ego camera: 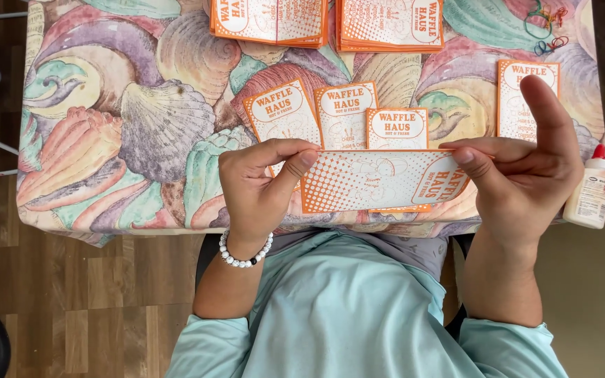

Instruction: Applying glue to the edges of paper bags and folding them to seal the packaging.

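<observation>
1. The table (106, 203) wore a shell-print cloth, and it serves as the landmark here.
2. The left hand (257, 189) hung over the table's near edge, left of centre, with a bead bracelet (244, 256) on its wrist.
3. Its thumb and fingers pinched the left end of a sleeve (376, 180), an orange-and-white printed paper piece held flat and lengthwise.
4. The sleeve sat above the table's near edge, about the middle, stretched between both hands.
5. Just beyond the sleeve, three small cards (342, 112) of the same print lay on the table in a fanned row, partly covered by it.
6. At the table's far edge lay two stacks (330, 22) of the same paper pieces, side by side.
7. The right hand (526, 171) was over the near edge, right of centre, pinching the sleeve's right end between thumb and lower fingers, its index finger raised free.
8. Another card (516, 105) lay on the table behind that hand.
9. Coloured rubber bands (546, 31) rested near the table's far right corner.
10. A white glue bottle (591, 189) with a red cap stood at the table's right edge, just beside the right hand.
</observation>
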